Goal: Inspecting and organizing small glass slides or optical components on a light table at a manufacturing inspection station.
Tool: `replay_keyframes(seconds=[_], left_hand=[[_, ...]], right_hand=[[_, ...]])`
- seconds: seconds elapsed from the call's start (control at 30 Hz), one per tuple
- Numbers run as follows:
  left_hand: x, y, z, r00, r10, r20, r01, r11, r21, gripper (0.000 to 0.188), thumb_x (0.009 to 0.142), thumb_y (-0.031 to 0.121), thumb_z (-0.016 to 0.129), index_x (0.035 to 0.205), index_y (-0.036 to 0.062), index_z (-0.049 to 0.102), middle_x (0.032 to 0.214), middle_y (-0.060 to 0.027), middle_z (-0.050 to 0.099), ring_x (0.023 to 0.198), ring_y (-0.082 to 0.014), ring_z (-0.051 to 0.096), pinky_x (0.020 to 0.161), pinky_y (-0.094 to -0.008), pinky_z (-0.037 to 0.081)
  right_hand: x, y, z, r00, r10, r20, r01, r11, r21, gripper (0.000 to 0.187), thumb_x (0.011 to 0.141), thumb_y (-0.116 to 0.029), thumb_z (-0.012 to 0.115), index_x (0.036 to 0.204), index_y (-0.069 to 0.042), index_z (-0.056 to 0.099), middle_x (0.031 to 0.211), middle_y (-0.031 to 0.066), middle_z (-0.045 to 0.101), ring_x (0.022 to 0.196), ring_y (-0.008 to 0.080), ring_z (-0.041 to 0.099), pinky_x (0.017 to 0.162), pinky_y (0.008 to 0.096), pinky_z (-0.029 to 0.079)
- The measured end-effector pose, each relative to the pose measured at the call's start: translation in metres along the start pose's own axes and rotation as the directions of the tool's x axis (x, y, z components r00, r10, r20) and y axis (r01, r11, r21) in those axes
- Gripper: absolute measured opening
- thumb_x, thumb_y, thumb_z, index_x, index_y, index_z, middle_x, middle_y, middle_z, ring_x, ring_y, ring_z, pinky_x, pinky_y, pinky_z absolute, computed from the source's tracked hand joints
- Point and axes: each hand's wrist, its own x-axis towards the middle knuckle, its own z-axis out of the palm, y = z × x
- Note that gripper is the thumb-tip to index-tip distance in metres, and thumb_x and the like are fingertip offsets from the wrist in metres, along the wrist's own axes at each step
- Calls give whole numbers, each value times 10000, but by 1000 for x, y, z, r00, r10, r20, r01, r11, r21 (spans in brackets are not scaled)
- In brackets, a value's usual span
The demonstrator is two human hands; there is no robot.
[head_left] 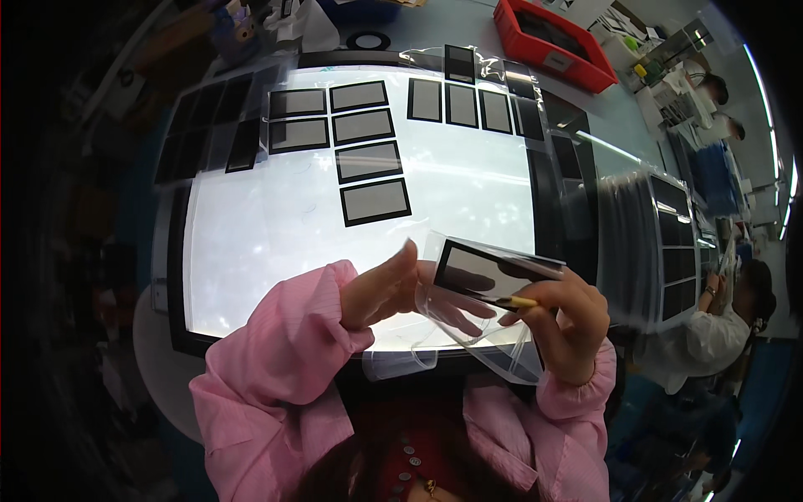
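Left hand (401, 287) splayed, right hand (571, 320) (pinching stick (524, 302))

A red bin (585, 76) sits at one o'clock, a black ring (384, 40) at twelve, a co-worker (718, 336) in white between three and four.

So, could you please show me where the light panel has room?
Bare: the light panel left of the lowest laid-out frame, and right of it, below the upper-right frames. Crowded: its far edge, and near right, around the left hand, right hand and clear film.
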Motion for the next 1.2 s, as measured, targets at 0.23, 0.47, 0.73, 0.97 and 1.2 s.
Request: replay_keyframes(seconds=[0.23,0.47,0.73,0.97,1.2], left_hand=[[-1,7,-6,812,38,-583,204,917,343,341,956,-20,577,1288,-72,522,1050,-186,712,1024,-251,701,926,-375,574],[1,7,-9,688,253,-680,205,832,516,629,881,-126,575,1444,87,394,1164,-146,663,960,-178,709,849,-327,615],[-5,2,-15,783,202,-588,256,757,602,537,880,-66,623,1395,64,541,1394,-86,595,900,-141,716,852,-291,589],[-4,13,6,858,206,-471,216,687,694,607,878,-45,667,1450,81,506,1442,-93,562,838,-117,710,786,-262,555],[-4,12,12,834,284,-474,209,632,746,627,870,-74,661,1456,77,495,1440,-97,563,769,-96,692,707,-232,557]], right_hand=[[1,59,20,915,392,98,-401,910,105,90,965,-36,638,1007,42,621,859,97,648,636,138,696,501,218,466],[-13,93,29,941,338,-17,-338,938,-68,120,966,-75,654,1017,31,630,848,106,703,670,156,712,520,217,486],[-35,59,4,940,264,216,-235,960,-152,89,922,-72,681,973,-25,625,732,98,691,603,245,689,522,300,517],[-20,33,4,955,113,273,8,914,-407,150,885,-64,699,1011,-38,621,718,94,676,573,265,658,497,326,485],[-21,36,15,934,17,358,199,804,-559,206,862,-78,715,1048,-29,641,633,51,616,498,213,610,452,329,435]])
